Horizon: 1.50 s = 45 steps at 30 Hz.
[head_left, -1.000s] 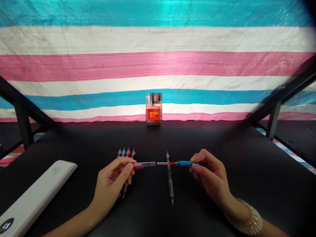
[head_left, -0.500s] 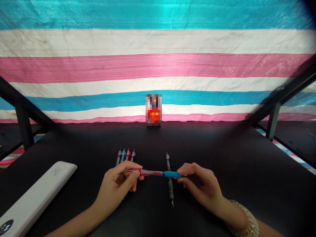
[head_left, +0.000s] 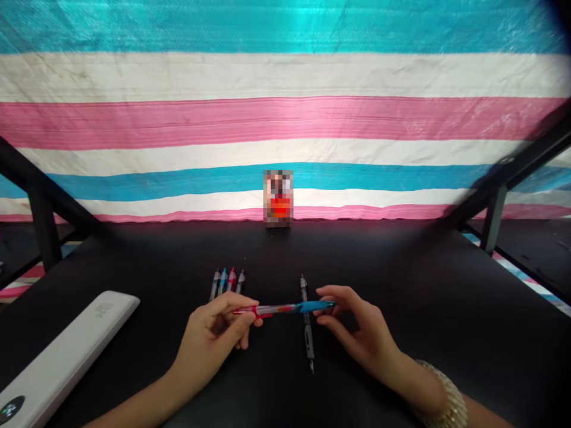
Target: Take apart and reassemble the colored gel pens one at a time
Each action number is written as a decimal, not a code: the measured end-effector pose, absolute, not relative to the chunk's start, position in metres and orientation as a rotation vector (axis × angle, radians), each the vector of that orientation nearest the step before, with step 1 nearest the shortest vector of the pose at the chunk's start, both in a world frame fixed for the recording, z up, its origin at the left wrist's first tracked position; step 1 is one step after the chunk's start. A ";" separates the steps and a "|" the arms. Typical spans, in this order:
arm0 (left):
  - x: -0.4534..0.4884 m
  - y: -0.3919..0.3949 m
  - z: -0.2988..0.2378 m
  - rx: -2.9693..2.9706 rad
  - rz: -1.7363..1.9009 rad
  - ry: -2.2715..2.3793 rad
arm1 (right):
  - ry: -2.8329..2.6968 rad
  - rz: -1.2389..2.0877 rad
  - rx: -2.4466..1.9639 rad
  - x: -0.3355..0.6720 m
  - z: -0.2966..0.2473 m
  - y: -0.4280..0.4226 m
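Note:
My left hand (head_left: 218,330) pinches the red clip end of a clear pen (head_left: 283,308) held level above the black table (head_left: 401,279). My right hand (head_left: 352,330) has its fingers closed round the pen's blue grip end. The two pen halves now meet as one piece between my hands. Below the pen a black pen (head_left: 307,324) lies lengthwise on the table, partly crossed by the held one. Several pens (head_left: 226,279) lie side by side just beyond my left hand.
A long white case (head_left: 62,356) lies at the near left of the table. A small blurred box (head_left: 278,198) stands at the table's far edge against a striped tarp. Black metal frame bars slant at both sides.
The clear barrel in my left hand and the blue-gripped part in my right hand were apart; my hands came together and the parts now join as one pen.

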<state>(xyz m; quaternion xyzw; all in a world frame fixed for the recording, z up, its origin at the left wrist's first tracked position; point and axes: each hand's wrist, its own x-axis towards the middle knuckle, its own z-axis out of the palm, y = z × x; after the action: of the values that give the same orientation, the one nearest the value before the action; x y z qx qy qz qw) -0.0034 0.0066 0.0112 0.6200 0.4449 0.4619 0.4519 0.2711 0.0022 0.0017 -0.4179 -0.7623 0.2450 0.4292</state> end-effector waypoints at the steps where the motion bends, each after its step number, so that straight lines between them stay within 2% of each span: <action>1: -0.003 0.007 0.011 1.525 1.134 1.104 | -1.912 0.569 -1.033 0.271 0.000 0.002; 11: -0.001 0.008 0.013 1.489 1.106 1.117 | -2.091 0.399 -0.885 0.273 0.001 0.003; 19: 0.001 0.007 0.016 1.485 1.101 1.109 | -2.136 0.501 -0.947 0.273 0.007 0.000; 25: -0.001 0.008 0.014 1.457 1.090 1.118 | -2.082 0.420 -0.978 0.274 -0.003 0.000; 45: -0.002 0.008 0.013 1.458 1.086 1.135 | -2.162 0.491 -0.960 0.272 0.011 0.002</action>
<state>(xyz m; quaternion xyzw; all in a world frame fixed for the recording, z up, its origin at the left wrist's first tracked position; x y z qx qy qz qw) -0.0015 0.0076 0.0133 0.5973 0.4650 0.4450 0.4786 0.2716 0.0022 0.0113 -0.3713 -0.8367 0.1899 0.3549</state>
